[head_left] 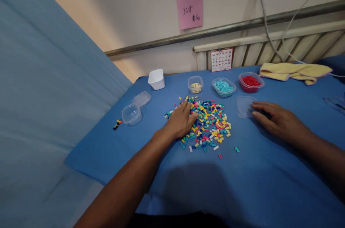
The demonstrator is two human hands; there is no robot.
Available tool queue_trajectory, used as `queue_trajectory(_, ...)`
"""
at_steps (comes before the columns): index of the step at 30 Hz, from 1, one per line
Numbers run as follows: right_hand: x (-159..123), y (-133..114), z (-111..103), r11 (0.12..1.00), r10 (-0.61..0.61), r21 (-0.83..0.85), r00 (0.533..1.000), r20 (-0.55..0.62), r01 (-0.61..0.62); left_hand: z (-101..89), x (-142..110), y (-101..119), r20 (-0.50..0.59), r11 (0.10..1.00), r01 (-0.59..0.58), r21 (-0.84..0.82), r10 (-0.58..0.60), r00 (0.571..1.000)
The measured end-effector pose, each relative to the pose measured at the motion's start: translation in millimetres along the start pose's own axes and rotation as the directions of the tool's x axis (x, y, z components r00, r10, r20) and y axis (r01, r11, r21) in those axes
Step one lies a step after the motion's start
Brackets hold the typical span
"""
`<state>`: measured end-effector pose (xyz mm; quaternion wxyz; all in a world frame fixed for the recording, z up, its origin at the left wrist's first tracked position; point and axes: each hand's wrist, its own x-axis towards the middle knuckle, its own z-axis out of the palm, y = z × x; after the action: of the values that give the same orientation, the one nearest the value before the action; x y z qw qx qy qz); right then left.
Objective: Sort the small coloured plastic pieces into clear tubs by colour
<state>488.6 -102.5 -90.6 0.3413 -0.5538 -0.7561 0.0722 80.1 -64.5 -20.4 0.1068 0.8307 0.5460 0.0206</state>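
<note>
A loose pile of small multicoloured building bricks (207, 120) lies in the middle of the blue cloth. My left hand (180, 120) rests flat on the pile's left side, fingers stretched and thumb apart. On the right, my right hand (277, 118) touches the edge of a clear plastic lid (244, 107) lying on the cloth. Its fingers are extended, with the thumb apart from them. Behind the pile stand clear tubs of pale yellow bricks (196, 87), turquoise bricks (223, 87) and red bricks (250, 81).
A white tub (156, 80) stands at the back left. Nearer are a clear tub (132, 114), another clear lid (142, 99) and a small black-and-orange piece (118, 124). A yellow cloth (293, 72) lies back right, below hanging cables. A picture card (221, 60) leans at the back.
</note>
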Motion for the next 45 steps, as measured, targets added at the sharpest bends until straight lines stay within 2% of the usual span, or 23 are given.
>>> queue_trajectory(4,-0.6,11.6,5.1,0.997,0.021,-0.069,1.0,0.002,-0.02,2.1,21.1,38.1,0.056,0.993,-0.112,-0.029,0.113,0.992)
queue_trajectory(8,-1.0,11.2,6.1,0.998,0.029,-0.055,0.999,0.02,-0.028,7.2,4.3,65.4,0.111,0.971,-0.241,-0.008,0.24,0.964)
queue_trajectory(10,-0.5,8.7,5.4,0.998,0.036,-0.052,0.999,0.012,-0.035,9.3,-10.9,66.9,0.095,0.962,-0.274,0.018,0.271,0.958)
queue_trajectory(13,0.3,6.2,4.0,0.998,0.041,-0.042,0.999,0.011,-0.04,8.7,-28.7,52.9,0.073,0.961,-0.272,0.053,0.268,0.961)
queue_trajectory(17,1.1,4.9,2.1,0.999,0.042,-0.036,0.999,0.021,-0.041,3.0,-35.4,28.7,0.063,0.986,-0.136,0.092,0.131,0.989)
queue_trajectory(19,1.3,4.5,1.3,0.998,0.046,-0.04,0.999,0.025,-0.045,2.3,-36.3,30.0,0.042,0.992,-0.089,0.093,0.086,0.995)
queue_trajectory(21,1.2,4.4,0.9,0.998,0.051,-0.04,0.998,0.025,-0.05,5.5,-40.0,44.9,0.025,0.984,-0.164,0.076,0.162,0.986)
queue_trajectory(22,1.0,4.6,0.9,0.998,0.052,-0.037,0.998,0.026,-0.051,8.7,-43.1,56.4,0.02,0.966,-0.251,0.063,0.251,0.968)
queue_trajectory(23,0.6,5.0,0.9,0.998,0.05,-0.032,0.998,0.027,-0.049,12.8,-46.7,69.0,0.025,0.929,-0.368,0.051,0.367,0.93)
queue_trajectory(24,0.1,5.5,1.0,0.999,0.047,-0.024,0.999,0.027,-0.046,17.6,-50.3,81.6,0.036,0.866,-0.498,0.042,0.496,0.867)
queue_trajectory(26,-1.1,6.5,1.0,0.999,0.042,-0.009,0.999,0.025,-0.042,27.1,-55.6,101.4,0.031,0.713,-0.7,0.051,0.699,0.714)
queue_trajectory(27,-1.8,7.0,0.9,0.999,0.044,-0.003,0.999,0.021,-0.044,30.8,-56.7,106.8,0.035,0.651,-0.756,0.069,0.756,0.654)
queue_trajectory(28,-2.5,7.4,0.6,0.999,0.049,0.001,0.999,0.018,-0.049,33.1,-56.5,108.6,0.041,0.615,-0.783,0.091,0.784,0.62)
queue_trajectory(29,-3.1,7.6,0.2,0.998,0.056,0.004,0.998,0.019,-0.056,33.7,-55.4,107.1,0.049,0.601,-0.792,0.113,0.792,0.608)
queue_trajectory(31,-4.0,7.3,-1.2,0.997,0.076,0.002,0.997,0.024,-0.076,28.9,-51.1,96.2,0.054,0.623,-0.767,0.155,0.77,0.636)
queue_trajectory(34,-4.3,5.0,-3.7,0.995,0.099,0.001,0.995,0.035,-0.099,8.3,-42.6,70.8,0.028,0.664,-0.725,0.183,0.733,0.679)
queue_trajectory(36,-3.7,2.6,-5.2,0.993,0.117,0.008,0.992,0.04,-0.118,-10.2,-35.8,51.7,-0.043,0.696,-0.7,0.16,0.714,0.699)
queue_trajectory(38,-2.9,0.2,-6.3,0.989,0.146,0.017,0.989,0.035,-0.147,-26.6,-28.0,29.0,-0.164,0.756,-0.645,0.111,0.654,0.739)
queue_trajectory(41,-2.6,-2.0,-8.0,0.985,0.171,0.024,0.985,0.016,-0.172,-36.9,-15.2,-16.5,-0.391,0.877,-0.481,0.007,0.445,0.806)
queue_trajectory(43,-3.1,-2.3,-9.2,0.985,0.172,0.022,0.985,0.01,-0.172,-31.5,-8.6,-51.4,-0.509,0.935,-0.346,-0.082,0.259,0.821)
queue_trajectory(45,-4.0,-2.0,-10.1,0.984,0.175,0.018,0.985,0.011,-0.175,-20.2,-5.7,-83.1,-0.57,0.959,-0.226,-0.17,0.091,0.816)
